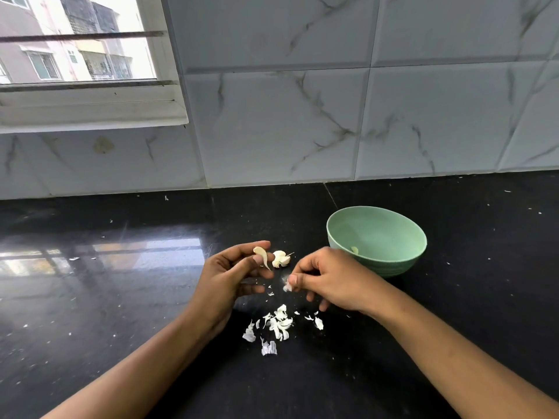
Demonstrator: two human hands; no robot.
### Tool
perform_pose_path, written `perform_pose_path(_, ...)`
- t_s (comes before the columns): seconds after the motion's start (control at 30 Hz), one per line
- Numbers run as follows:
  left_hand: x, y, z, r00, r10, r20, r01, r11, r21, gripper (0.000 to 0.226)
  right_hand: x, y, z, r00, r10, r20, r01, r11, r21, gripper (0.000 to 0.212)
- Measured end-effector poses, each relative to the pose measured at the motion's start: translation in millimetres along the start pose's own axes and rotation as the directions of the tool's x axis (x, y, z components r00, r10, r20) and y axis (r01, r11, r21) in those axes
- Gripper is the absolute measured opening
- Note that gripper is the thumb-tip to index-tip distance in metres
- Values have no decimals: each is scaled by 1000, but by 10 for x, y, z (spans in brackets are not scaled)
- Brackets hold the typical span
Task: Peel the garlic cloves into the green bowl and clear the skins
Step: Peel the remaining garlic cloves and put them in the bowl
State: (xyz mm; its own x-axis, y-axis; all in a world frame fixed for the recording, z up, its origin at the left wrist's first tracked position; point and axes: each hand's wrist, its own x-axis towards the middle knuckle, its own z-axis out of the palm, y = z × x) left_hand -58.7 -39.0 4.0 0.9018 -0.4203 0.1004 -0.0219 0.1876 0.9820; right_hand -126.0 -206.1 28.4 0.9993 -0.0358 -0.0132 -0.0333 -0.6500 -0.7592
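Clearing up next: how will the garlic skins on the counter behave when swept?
Probably very light and floppy: the garlic skins are thin curled flakes. Likely to scatter, as stray bits already dot the counter.

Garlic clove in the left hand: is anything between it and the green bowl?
Partly. Between the garlic clove in the left hand and the green bowl, a clump of garlic lies on the counter, and the right hand, pinching a skin scrap, overlaps the bowl's near-left side.

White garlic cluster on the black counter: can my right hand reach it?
Probably yes: right hand sits beside the white garlic cluster, nothing between, though its fingers pinch a papery skin scrap.
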Motion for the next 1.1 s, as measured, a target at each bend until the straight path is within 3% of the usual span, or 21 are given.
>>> perform_pose_path(0.13,6,-2,-11,997,-52,63,55,998,-36,24,-8,-5,-13,998,-59,-17,55,981,-188,12)
perform_pose_path(0.37,13,-27,-10,984,-90,152,93,996,-14,25,16,20,-16,978,-125,-168,110,989,-94,28)
perform_pose_path(0.53,-10,-18,-1,982,-97,160,98,995,3,26,-21,9,-13,975,-187,-121,189,982,3,21)
perform_pose_path(0.77,-11,-40,-12,980,-98,174,85,993,79,28,-10,-3,-16,986,-153,-68,154,988,10,11)
perform_pose_path(0.9,-31,-46,2,980,-102,170,80,988,132,27,-9,11,-23,950,-238,-204,221,970,-102,6)
perform_pose_path(0.97,-43,-39,16,978,-100,185,72,986,150,28,-7,20,-2,916,-291,-277,259,955,-145,14)
perform_pose_path(1.1,-49,-28,31,972,-111,208,78,984,161,32,9,28,15,877,-346,-333,308,937,-163,15)
